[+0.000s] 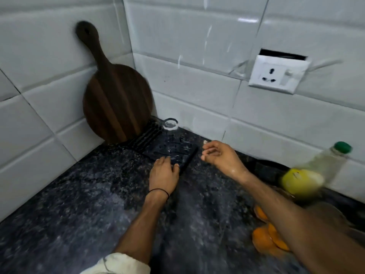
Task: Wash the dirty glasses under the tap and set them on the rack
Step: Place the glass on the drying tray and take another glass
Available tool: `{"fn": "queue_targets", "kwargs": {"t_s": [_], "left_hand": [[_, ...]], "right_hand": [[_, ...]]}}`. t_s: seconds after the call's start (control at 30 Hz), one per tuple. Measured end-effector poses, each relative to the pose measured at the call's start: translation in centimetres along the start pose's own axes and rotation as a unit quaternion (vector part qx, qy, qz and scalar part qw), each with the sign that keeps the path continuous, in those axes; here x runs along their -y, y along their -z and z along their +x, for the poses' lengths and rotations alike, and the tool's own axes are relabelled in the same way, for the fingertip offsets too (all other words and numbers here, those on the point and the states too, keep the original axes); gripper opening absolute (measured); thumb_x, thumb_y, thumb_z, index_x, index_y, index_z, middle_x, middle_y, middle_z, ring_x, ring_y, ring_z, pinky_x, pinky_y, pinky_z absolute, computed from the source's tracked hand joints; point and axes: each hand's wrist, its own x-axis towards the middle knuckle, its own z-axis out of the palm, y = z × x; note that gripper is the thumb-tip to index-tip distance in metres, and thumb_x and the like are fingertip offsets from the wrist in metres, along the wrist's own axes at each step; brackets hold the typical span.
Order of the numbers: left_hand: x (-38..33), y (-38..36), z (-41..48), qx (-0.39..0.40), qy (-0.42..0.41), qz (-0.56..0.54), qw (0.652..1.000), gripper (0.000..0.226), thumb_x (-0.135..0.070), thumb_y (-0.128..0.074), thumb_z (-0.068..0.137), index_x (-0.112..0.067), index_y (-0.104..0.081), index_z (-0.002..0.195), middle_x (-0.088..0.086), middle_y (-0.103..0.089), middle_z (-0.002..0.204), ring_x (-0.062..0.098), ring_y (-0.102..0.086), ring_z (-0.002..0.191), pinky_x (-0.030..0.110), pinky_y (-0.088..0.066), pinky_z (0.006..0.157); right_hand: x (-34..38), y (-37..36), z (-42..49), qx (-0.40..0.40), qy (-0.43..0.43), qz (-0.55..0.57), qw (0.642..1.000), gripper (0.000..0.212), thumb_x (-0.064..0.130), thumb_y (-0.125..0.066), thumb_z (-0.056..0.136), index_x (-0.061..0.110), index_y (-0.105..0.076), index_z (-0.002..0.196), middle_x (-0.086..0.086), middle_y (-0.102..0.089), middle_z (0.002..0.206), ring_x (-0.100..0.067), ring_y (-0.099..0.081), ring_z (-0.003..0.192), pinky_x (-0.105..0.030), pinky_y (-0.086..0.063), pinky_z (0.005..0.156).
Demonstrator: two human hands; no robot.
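A clear glass (170, 135) stands upside down on the black slotted rack (189, 155), which lies in the corner of the dark speckled worktop (79, 204); the glass sits toward the rack's far side, close to the white tiled wall (197, 80), and its see-through body is hard to trace against the rack. The left hand (163, 176) lies palm down, fingers relaxed and apart, its fingertips resting on the rack's near edge and gripping nothing; a thin dark band (160, 191) circles that wrist. The right hand (221, 157) hovers just right of the rack, wet and shiny, fingers loosely curled and empty, apart from the glass. A round dark wooden board (116, 101) with a handle leans upright in the wall corner, its lower edge at the rack's back end. On the right wall sits a white socket (278, 74). Further right, blurred, are a green-capped bottle (327, 161), a yellow object (300, 180) and some oranges (266, 240).
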Motion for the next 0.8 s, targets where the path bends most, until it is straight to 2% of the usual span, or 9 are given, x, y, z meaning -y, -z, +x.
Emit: {"fn": "queue_targets", "kwargs": {"t_s": [0.13, 0.27, 0.37, 0.5, 0.6, 0.67, 0.7, 0.73, 0.8], "left_hand": [[-5.0, -0.8, -7.3, -0.013, -0.006, -0.064, 0.998, 0.032, -0.029, -0.052, 0.098, -0.011, -0.063, 0.122, 0.009, -0.066, 0.119, 0.028, -0.062, 0.105, 0.035, -0.048, 0.084], [-8.6, -3.5, -15.1, -0.008, -0.022, -0.099, 0.995, 0.022, -0.025, -0.054, 0.097, -0.013, -0.068, 0.108, 0.007, -0.070, 0.109, 0.025, -0.064, 0.098, 0.032, -0.048, 0.079], [-10.4, -6.5, -20.5, 0.008, -0.025, -0.100, 0.995, 0.019, -0.024, -0.054, 0.097, -0.014, -0.069, 0.104, 0.006, -0.071, 0.103, 0.022, -0.065, 0.095, 0.030, -0.048, 0.076], [-12.0, -10.3, -25.4, 0.037, -0.023, -0.093, 0.995, 0.020, -0.018, -0.054, 0.096, -0.010, -0.070, 0.105, 0.008, -0.071, 0.101, 0.025, -0.065, 0.095, 0.035, -0.050, 0.081], [-12.1, -12.9, -27.0, 0.069, -0.047, -0.054, 0.995, 0.013, -0.017, -0.053, 0.094, -0.009, -0.064, 0.095, 0.011, -0.067, 0.098, 0.029, -0.063, 0.093, 0.034, -0.046, 0.073], [-11.9, -14.2, -27.2, 0.101, -0.069, -0.003, 0.992, 0.020, -0.024, -0.050, 0.096, -0.010, -0.060, 0.107, 0.013, -0.060, 0.117, 0.032, -0.058, 0.110, 0.038, -0.046, 0.087], [-11.7, -14.6, -27.1, 0.132, -0.077, 0.040, 0.987, 0.035, -0.029, -0.047, 0.097, -0.010, -0.055, 0.126, 0.014, -0.050, 0.139, 0.032, -0.047, 0.128, 0.042, -0.041, 0.101], [-11.7, -14.8, -27.1, 0.168, -0.078, 0.085, 0.979, 0.051, -0.035, -0.043, 0.100, -0.012, -0.040, 0.144, 0.011, -0.030, 0.157, 0.030, -0.029, 0.143, 0.045, -0.031, 0.113], [-11.5, -15.1, -27.0, 0.226, -0.074, 0.150, 0.960, 0.067, -0.045, -0.034, 0.103, -0.019, -0.005, 0.158, 0.001, 0.004, 0.165, 0.024, 0.002, 0.152, 0.048, -0.011, 0.120]], "right_hand": [[-0.6, 4.3, -8.4, 0.008, 0.046, 0.023, 0.999, 0.016, 0.014, -0.075, 0.088, 0.019, -0.069, 0.101, -0.010, -0.072, 0.098, -0.013, -0.064, 0.082, -0.025, -0.052, 0.078], [-2.9, 9.1, -17.1, -0.023, 0.099, 0.031, 0.994, 0.013, 0.020, -0.072, 0.088, 0.030, -0.069, 0.096, -0.001, -0.072, 0.093, -0.009, -0.065, 0.085, -0.019, -0.051, 0.078], [-5.5, 13.0, -23.2, -0.059, 0.103, 0.027, 0.993, 0.014, 0.010, -0.069, 0.090, 0.019, -0.069, 0.100, -0.004, -0.072, 0.092, -0.008, -0.064, 0.083, -0.018, -0.052, 0.077], [-9.9, 16.3, -28.9, -0.124, 0.057, -0.063, 0.989, 0.020, 0.008, -0.067, 0.089, 0.013, -0.069, 0.108, -0.005, -0.069, 0.097, -0.002, -0.060, 0.076, -0.006, -0.045, 0.070], [-12.5, 16.7, -30.8, -0.110, 0.035, -0.112, 0.987, 0.038, 0.011, -0.069, 0.089, 0.019, -0.062, 0.125, -0.006, -0.058, 0.110, -0.017, -0.063, 0.085, -0.029, -0.055, 0.083], [-13.1, 16.2, -31.1, -0.067, 0.033, -0.132, 0.988, 0.052, 0.020, -0.069, 0.091, 0.026, -0.051, 0.140, -0.004, -0.050, 0.124, -0.022, -0.061, 0.104, -0.041, -0.053, 0.094], [-13.1, 15.7, -31.0, -0.043, 0.035, -0.145, 0.988, 0.059, 0.024, -0.068, 0.092, 0.030, -0.045, 0.145, -0.003, -0.046, 0.134, -0.022, -0.056, 0.116, -0.042, -0.050, 0.099], [-12.9, 15.1, -30.7, -0.019, 0.040, -0.155, 0.987, 0.064, 0.027, -0.068, 0.092, 0.033, -0.039, 0.149, -0.003, -0.040, 0.144, -0.022, -0.050, 0.127, -0.042, -0.047, 0.104], [-12.6, 13.9, -29.9, 0.016, 0.053, -0.173, 0.983, 0.070, 0.030, -0.068, 0.093, 0.036, -0.031, 0.153, -0.003, -0.033, 0.153, -0.023, -0.040, 0.138, -0.041, -0.042, 0.110]]}}
